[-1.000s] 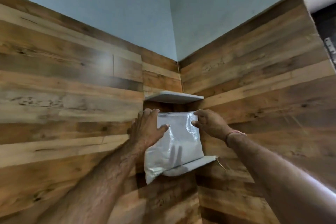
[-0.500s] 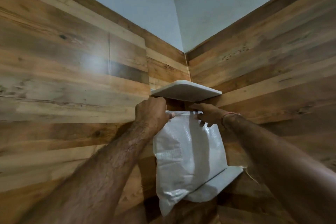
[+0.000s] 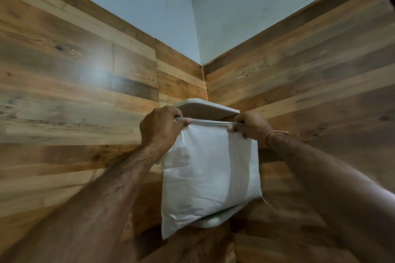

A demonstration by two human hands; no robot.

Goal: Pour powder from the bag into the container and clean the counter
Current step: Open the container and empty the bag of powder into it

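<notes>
White powder bag (image 3: 210,175) hangs upright at frame centre, in wood-panelled corner. Left hand (image 3: 159,129) fingers pinched on top-left corner of seal strip; right hand (image 3: 252,127) fingers pinched on top-right corner. Upper corner shelf (image 3: 206,109) just behind bag top. Lower shelf (image 3: 213,221) at bag bottom; contact unclear.
</notes>
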